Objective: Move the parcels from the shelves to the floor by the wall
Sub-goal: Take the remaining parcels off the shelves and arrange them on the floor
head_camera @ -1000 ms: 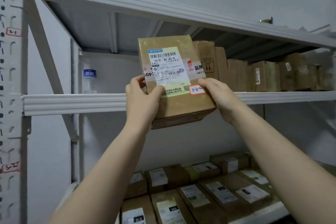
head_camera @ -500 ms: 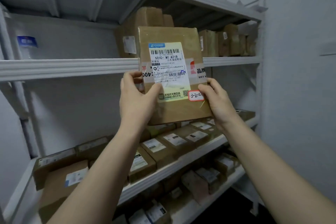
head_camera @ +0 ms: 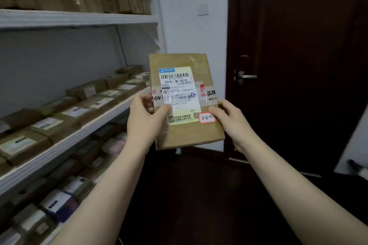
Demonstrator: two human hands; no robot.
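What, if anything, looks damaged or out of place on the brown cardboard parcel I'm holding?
Nothing stands out. The brown cardboard parcel shows no tears or dents, and its white shipping label sits straight under clear tape. The left hand and right hand grip its lower sides.

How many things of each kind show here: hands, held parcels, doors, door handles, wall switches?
Hands: 2 (left hand, right hand, both gripping the parcel)
Held parcel: 1
Door: 1
Door handle: 1
Wall switch: 1
Total: 6
The boxes on the shelves are too blurred to count.
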